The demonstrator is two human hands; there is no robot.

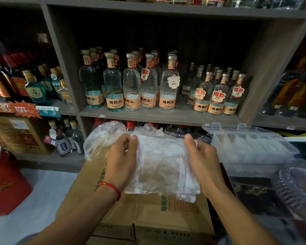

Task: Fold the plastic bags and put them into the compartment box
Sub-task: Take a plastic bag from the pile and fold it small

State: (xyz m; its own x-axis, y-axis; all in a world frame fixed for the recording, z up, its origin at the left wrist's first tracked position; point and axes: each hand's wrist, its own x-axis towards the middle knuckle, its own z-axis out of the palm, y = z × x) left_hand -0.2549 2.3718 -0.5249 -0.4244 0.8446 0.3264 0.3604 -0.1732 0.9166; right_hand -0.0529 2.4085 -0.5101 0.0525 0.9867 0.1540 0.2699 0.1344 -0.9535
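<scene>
Before us a wooden shelf (166, 116) carries rows of clear liquor bottles (131, 85); below, we see stacked cardboard cartons (166, 218) on the floor (42, 191).

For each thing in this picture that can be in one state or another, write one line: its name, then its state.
plastic bags: partly folded flat stack, held above the cardboard box
left hand: grips the stack's left edge
right hand: grips the stack's right edge
compartment box: lid open, folded bags already in its compartments
cardboard box: flaps closed
bottles: upright, capped, on the shelf
</scene>
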